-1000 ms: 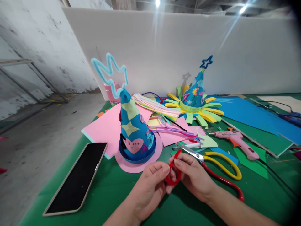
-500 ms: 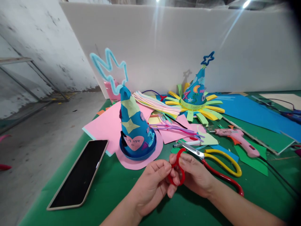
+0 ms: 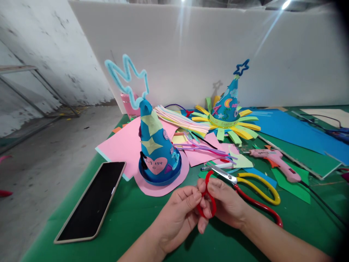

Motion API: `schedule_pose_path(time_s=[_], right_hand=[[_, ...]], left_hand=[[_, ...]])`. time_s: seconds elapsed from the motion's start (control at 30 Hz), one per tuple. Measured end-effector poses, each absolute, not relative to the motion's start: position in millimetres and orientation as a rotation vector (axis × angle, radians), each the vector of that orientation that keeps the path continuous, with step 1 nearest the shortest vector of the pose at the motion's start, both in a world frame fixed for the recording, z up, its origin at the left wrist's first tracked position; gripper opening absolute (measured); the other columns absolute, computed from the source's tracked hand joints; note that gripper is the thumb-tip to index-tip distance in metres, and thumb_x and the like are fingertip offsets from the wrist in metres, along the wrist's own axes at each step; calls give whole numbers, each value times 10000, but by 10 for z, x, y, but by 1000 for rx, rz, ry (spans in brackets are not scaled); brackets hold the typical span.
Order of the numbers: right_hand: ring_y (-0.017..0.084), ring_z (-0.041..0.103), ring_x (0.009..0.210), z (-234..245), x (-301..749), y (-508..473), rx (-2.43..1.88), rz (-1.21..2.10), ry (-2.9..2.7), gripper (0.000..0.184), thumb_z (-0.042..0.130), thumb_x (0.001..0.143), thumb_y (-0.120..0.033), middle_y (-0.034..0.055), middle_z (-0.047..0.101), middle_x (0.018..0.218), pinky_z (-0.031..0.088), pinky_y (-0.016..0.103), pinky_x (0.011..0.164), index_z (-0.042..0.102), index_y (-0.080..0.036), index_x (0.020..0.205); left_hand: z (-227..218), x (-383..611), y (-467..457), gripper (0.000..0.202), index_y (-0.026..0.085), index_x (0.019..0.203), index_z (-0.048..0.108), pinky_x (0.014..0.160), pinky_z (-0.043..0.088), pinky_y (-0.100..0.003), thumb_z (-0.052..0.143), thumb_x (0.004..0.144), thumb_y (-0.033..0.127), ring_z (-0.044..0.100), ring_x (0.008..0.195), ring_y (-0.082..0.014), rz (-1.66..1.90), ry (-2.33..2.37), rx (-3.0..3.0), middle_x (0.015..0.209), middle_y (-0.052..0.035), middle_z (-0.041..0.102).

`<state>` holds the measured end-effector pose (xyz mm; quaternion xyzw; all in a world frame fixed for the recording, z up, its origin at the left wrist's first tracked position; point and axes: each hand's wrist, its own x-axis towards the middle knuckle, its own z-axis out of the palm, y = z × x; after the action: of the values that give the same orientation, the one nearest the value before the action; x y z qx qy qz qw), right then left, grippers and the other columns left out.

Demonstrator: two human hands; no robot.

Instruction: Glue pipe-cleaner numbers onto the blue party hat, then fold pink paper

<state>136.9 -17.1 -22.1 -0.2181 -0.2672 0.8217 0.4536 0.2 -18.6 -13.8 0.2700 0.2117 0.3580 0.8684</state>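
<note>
Between my two hands is a red pipe cleaner (image 3: 213, 208), bent into a loop with one end curling upward. My left hand (image 3: 183, 210) pinches it from the left with thumb and finger. From the other side my right hand (image 3: 224, 198) grips it, thumb pressed near the upper end. Just behind my hands stands a blue paper cone hat (image 3: 160, 143) on a pink brim, with pale stars, a pink heart and a light blue pipe cleaner star (image 3: 128, 89) on its tip. Scissors (image 3: 231, 179) with one yellow and one red handle lie beside my right hand.
A phone (image 3: 91, 203) lies at the left table edge. Toward the right rests a pink glue gun (image 3: 275, 160) with its cable. Farther back are a second cone hat (image 3: 229, 103) with strip petals, a pipe cleaner bundle (image 3: 182, 122) and a blue sheet (image 3: 294, 129).
The red loop has shifted slightly down and to the right, turning a little between my fingers. My left hand moves slightly right with it; the things on the table stay put.
</note>
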Motion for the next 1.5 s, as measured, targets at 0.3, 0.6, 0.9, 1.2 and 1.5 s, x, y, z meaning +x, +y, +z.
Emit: schedule_pose_path(time_s=[0.3,0.6,0.9,1.2,1.5], right_hand=[[69,548,424,-256,1365,-161,-591,1986,-683,176,628,744,-315,-16,583,522,452,188,464,622,-140,752],[97,549,617,-171,1410,-166,-900,1548,-1114,128,571,789,-293,-11,575,663,442,229,610,551,-167,782],[94,470,557,-190,1400,-225,-1242,1158,-1510,136,539,785,-257,-12,534,628,384,209,523,558,-161,691],[77,450,630,-119,1456,-127,-1101,1346,-1262,177,528,803,-302,-42,484,711,379,183,581,535,-212,955],[75,454,574,-155,1387,-141,-1096,1335,-1259,188,545,791,-316,-39,511,615,387,196,565,546,-160,686]], left_hand=[[-170,-6,-172,224,86,629,566,415,318,-181,473,811,180,500,398,-80,783,435,582,592,-67,598],[-125,-32,-123,188,109,622,577,490,344,-209,509,787,170,496,499,-88,908,575,598,649,-25,570],[-179,-67,-99,169,131,609,543,544,340,-199,600,730,234,446,545,-76,890,748,627,566,13,514],[-145,-32,-127,185,133,592,528,511,292,-177,617,713,240,394,506,-52,796,825,771,544,26,501],[-168,-25,-128,170,135,583,520,492,271,-177,581,730,193,368,495,-49,870,780,778,544,35,481]])
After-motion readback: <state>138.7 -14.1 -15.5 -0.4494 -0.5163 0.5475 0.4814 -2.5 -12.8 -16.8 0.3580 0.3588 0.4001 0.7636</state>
